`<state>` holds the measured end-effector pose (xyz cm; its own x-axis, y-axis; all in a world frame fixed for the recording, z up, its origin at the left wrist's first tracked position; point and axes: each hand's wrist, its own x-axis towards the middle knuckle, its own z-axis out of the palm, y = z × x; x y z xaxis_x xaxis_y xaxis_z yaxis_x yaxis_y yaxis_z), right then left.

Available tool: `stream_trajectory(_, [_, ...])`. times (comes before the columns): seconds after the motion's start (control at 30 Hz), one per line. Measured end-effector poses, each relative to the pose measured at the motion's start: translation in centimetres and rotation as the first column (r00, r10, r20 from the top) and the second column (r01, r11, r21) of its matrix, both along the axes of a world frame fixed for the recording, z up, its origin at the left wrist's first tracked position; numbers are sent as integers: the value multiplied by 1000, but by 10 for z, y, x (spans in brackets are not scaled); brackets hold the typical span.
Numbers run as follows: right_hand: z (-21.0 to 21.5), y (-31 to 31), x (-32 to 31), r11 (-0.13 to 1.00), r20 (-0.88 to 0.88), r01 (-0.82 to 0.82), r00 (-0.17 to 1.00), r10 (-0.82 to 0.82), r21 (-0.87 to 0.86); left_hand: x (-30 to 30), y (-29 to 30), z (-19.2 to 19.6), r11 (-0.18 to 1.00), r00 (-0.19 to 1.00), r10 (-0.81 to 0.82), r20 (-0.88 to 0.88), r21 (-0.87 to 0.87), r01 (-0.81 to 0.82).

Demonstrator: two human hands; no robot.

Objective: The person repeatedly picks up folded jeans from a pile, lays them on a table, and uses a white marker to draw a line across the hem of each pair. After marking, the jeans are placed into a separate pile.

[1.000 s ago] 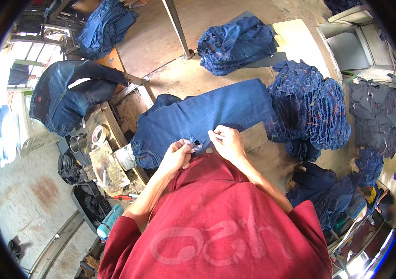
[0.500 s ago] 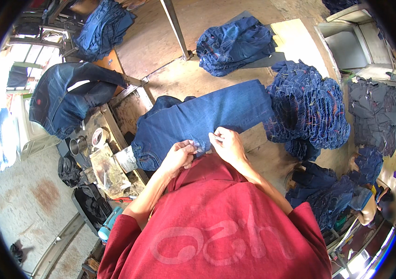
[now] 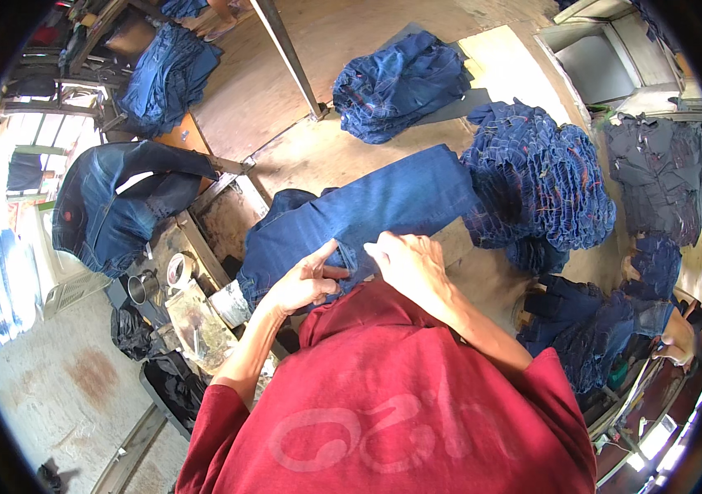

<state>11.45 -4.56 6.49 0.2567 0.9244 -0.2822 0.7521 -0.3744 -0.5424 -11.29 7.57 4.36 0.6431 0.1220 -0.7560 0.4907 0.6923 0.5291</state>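
Dark blue jeans (image 3: 359,198) lie across in front of me, one leg stretched toward the far right. Their near edge reaches my red shirt. My left hand (image 3: 314,280) rests at this near edge with its index finger stretched out and the other fingers apart. Just to the right, my right hand (image 3: 408,262) has its fingers bent together in a pinch by the same edge. What its fingertips hold, if anything, is hidden. Between the hands a small folded, faded patch of the denim shows.
A tall stack of gathered denim (image 3: 540,177) stands right of the jeans, with another denim pile (image 3: 400,86) beyond. More jeans (image 3: 124,202) drape at the left, above a worn stand (image 3: 202,329) with a tape roll (image 3: 179,269) and metal cup (image 3: 143,286). A person's arm (image 3: 678,339) shows far right.
My left hand has loosened from its pinch and its index finger now points out. The right hand has turned, knuckles up, and shifted slightly right. The whole view has shifted a little.
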Motion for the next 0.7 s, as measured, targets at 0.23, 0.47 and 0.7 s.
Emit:
stream_trajectory(0.23, [-3, 11, 9, 996, 32, -18, 999, 16, 87, 0, 0, -5, 1000, 1000, -5, 30, -16, 5])
stream_trajectory(0.47, [-64, -18, 99, 894, 16, 448, 894, -448, -22, -37, 2, -8, 717, 972, 230, 44, 668, -200])
stream_trajectory(0.7, [-163, -76, 183, 337, -465, 713, 17, -885, -615, -116, -23, -50, 260, 569, 531, -628, 760, 596])
